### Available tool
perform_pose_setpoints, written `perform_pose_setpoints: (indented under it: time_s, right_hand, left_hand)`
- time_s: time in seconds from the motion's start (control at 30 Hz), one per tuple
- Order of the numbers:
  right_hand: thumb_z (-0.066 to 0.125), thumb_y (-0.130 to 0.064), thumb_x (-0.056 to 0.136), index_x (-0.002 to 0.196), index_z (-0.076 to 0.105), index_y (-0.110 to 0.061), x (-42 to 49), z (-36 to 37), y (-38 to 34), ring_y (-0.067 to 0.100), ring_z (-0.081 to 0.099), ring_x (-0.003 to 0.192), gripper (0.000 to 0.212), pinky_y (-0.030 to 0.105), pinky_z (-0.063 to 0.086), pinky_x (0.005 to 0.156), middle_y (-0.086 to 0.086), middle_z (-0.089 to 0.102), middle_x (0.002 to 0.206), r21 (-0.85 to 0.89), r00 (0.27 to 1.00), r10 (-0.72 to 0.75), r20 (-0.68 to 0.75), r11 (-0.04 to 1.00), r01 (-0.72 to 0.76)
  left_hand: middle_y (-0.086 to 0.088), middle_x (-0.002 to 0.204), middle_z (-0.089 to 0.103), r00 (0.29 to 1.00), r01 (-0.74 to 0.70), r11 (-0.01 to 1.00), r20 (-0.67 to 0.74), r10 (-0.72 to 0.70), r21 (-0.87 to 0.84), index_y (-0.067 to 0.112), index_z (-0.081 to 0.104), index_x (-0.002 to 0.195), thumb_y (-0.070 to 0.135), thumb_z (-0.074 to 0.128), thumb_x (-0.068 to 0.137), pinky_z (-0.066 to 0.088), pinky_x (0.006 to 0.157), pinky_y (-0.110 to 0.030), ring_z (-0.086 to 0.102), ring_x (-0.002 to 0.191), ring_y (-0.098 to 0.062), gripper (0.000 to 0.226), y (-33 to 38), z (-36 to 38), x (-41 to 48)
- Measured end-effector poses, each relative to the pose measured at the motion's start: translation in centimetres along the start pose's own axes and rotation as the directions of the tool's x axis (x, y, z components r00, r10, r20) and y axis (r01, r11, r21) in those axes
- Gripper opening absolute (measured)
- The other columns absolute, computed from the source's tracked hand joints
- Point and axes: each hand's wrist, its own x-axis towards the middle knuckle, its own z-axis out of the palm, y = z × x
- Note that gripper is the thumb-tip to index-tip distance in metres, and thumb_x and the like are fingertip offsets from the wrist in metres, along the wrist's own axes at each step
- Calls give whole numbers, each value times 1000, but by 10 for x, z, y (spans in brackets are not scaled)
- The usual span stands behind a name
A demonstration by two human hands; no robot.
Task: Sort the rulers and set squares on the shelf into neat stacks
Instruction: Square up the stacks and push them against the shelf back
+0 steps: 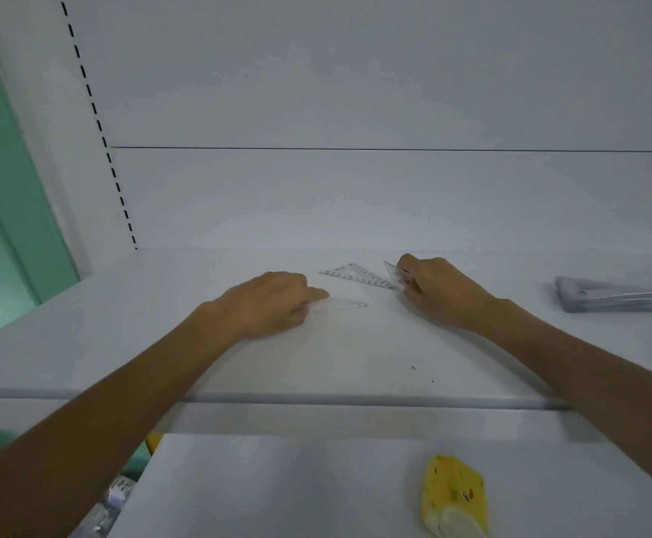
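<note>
Nearest me, a yellow object [454,495] lies on the lower shelf [278,491]. Above it, the front edge of the white shelf [355,363] runs left to right, with a bare strip between that edge and both my hands. More open room stretches left of my left hand [274,300] toward the slotted upright [99,122].

That hand is curled, its fingertips pinching the left end of a small clear set square [346,304], which lies flat with its long axis left to right and its sharp tip pointing right. Just beyond it, a larger set square [355,275] lies flat, its long edge nearest me and slanting slightly nearer at the right. My right hand [437,289] pinches a third set square [392,270], tilted up off the shelf. Well apart on the right sits a blurred stack of set squares [608,299], near the frame's edge.
</note>
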Motion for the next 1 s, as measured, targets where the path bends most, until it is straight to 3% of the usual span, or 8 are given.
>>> perform_pose_setpoints:
  time_s: [0.1, 0.2, 0.3, 0.43, 0.6, 0.73, 0.87, 1.0]
  right_hand:
    - [35, -12, 93, 97, 46, -12, -8, 3, -4, 25, 46, 71, 12, 32, 33, 60, -1, 48, 75, 20, 1000, -16, -21, 1000, 17]
    - [32, -17, 96, 107, 49, -13, -16, 6, -8, 22, 48, 78, 20, 30, 32, 64, -3, 52, 88, 6, 998, -50, -49, 999, 50]
    - [33, -20, 97, 116, 50, -15, -21, 5, -13, 26, 54, 93, 26, 32, 38, 71, 5, 59, 104, -2, 996, -72, -46, 997, 72]
    - [39, -17, 93, 125, 52, -15, -23, 7, -18, 29, 53, 105, 35, 38, 44, 87, 11, 57, 114, -22, 998, -56, 3, 998, 56]
    - [39, -6, 88, 112, 59, -10, -27, 6, -17, 28, 51, 97, 32, 35, 42, 84, 12, 56, 101, 31, 996, -92, 13, 995, 91]
    - [33, -15, 95, 127, 51, -23, -40, 4, -16, 27, 53, 93, 37, 40, 44, 83, 7, 58, 99, 28, 988, -131, -84, 991, 134]
    - [28, -26, 99, 133, 42, -33, -56, -4, -6, 21, 53, 88, 37, 33, 38, 72, -6, 50, 96, 8, 980, -89, -178, 996, 92]
    - [18, -43, 97, 116, 48, -29, -77, -19, 16, 23, 56, 88, 38, 37, 43, 73, -2, 59, 99, 27, 980, 15, -196, 1000, -10]
  left_hand:
    - [3, 123, 47, 999, 38, 992, -9, -39, -124, 29, 49, 131, 41, 39, 95, 37, 96, -31, 44, 116, -16, 39, 9, 5, -16]
    - [11, 146, 28, 993, 114, 959, 34, -109, -260, 26, 41, 135, 67, 37, 83, 26, 107, -27, 29, 132, -9, 66, 25, 10, -34]
    - [11, 145, 31, 995, 100, 937, 45, -90, -335, 26, 32, 137, 86, 34, 66, 24, 102, -24, 30, 130, -8, 93, 48, 9, -49]
    - [15, 137, 25, 999, -21, 984, -42, 14, -179, 36, 19, 142, 91, 36, 57, 23, 99, -21, 22, 124, -4, 103, 73, 11, -69]
    - [1, 127, 37, 977, -117, 990, -172, 128, 74, 31, 29, 143, 70, 19, 81, 33, 90, -27, 33, 112, -16, 74, 88, 10, -84]
    - [-5, 109, 58, 929, -152, 986, -350, 119, -66, 19, 62, 117, 43, 24, 92, 49, 74, -38, 54, 95, -24, 51, 96, 6, -87]
    - [-2, 114, 57, 917, -80, 978, -399, -3, -193, 14, 57, 116, 34, 21, 99, 46, 87, -41, 54, 104, -21, 45, 98, -4, -67]
    - [-1, 119, 59, 942, 20, 998, -334, -40, -61, 22, 45, 130, 27, 27, 99, 45, 84, -42, 57, 105, -29, 36, 101, -9, -36]
